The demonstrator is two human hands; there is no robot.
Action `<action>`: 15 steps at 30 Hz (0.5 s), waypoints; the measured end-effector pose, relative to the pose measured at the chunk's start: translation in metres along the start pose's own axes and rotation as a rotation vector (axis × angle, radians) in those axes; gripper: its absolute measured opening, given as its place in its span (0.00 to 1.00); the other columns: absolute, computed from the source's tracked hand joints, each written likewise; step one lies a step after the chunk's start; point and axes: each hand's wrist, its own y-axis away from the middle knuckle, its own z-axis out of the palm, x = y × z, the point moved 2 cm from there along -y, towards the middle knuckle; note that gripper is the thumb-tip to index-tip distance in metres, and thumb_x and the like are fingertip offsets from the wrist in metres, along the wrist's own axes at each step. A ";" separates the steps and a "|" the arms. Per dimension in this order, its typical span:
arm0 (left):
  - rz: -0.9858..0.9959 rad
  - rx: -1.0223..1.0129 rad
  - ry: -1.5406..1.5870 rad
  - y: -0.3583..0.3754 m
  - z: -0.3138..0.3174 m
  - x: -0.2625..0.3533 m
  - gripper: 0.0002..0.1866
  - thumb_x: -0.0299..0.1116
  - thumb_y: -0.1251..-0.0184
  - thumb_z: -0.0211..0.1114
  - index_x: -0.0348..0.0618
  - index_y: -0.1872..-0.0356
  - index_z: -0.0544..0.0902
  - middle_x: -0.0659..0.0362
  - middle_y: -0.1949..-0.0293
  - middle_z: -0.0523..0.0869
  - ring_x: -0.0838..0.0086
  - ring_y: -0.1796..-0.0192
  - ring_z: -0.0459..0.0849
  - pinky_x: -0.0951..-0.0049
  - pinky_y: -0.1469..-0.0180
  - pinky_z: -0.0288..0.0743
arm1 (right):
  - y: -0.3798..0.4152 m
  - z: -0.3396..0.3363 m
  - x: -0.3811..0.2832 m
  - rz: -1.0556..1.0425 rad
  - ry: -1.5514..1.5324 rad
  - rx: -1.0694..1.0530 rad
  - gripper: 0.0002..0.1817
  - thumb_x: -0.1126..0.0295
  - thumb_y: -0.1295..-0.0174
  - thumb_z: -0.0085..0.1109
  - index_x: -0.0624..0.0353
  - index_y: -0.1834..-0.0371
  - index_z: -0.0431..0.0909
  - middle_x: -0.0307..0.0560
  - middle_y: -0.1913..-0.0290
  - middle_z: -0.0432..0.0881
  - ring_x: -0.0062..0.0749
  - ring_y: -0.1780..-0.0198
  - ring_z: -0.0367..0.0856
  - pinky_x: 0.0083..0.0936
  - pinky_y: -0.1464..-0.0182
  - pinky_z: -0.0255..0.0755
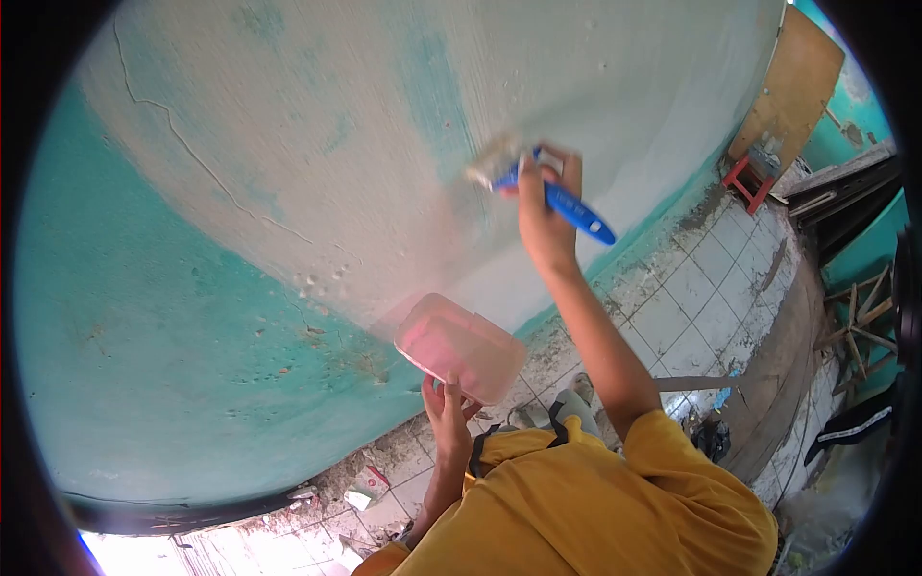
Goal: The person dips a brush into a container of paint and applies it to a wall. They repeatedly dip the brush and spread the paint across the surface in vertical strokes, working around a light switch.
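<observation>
My right hand [549, 197] grips a paintbrush with a blue handle [579, 211], fingers closed around the part near the bristles [495, 161]. The bristles, blurred by motion, are at the wall [365, 115], where pale paint covers part of the turquoise. My left hand [448, 415] holds a pink translucent plastic container [461, 348] by its lower edge, thumb at the rim. The container is tilted close to the wall, below and left of the brush. Pink shows through its inside.
Dirty white floor tiles [677, 288] run along the wall's foot, with debris scattered there. A red stool [749, 182] stands at the upper right by a brown board [792, 82]. Wooden pieces [858, 326] lie farther right, and a black plastic bag [712, 440] is on the floor.
</observation>
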 end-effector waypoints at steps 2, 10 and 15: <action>-0.003 0.002 0.009 0.002 0.002 0.000 0.42 0.55 0.24 0.65 0.39 0.23 0.56 0.50 0.37 0.75 0.62 0.40 0.83 0.61 0.50 0.87 | -0.020 0.011 -0.028 -0.083 -0.038 -0.035 0.23 0.64 0.23 0.57 0.65 0.36 0.62 0.54 0.60 0.84 0.30 0.57 0.85 0.30 0.55 0.83; 0.003 0.023 0.000 0.009 -0.002 0.001 0.42 0.55 0.23 0.64 0.39 0.23 0.56 0.48 0.35 0.75 0.61 0.40 0.83 0.60 0.50 0.87 | 0.069 -0.042 0.137 0.047 -0.142 0.178 0.21 0.66 0.23 0.55 0.61 0.34 0.62 0.59 0.49 0.81 0.34 0.49 0.83 0.32 0.51 0.82; -0.010 0.061 -0.038 0.009 -0.006 0.000 0.41 0.55 0.23 0.64 0.40 0.23 0.56 0.48 0.35 0.74 0.60 0.38 0.81 0.58 0.47 0.85 | 0.140 -0.103 0.216 0.321 0.080 0.182 0.20 0.68 0.24 0.55 0.63 0.36 0.63 0.57 0.57 0.84 0.30 0.60 0.84 0.29 0.56 0.81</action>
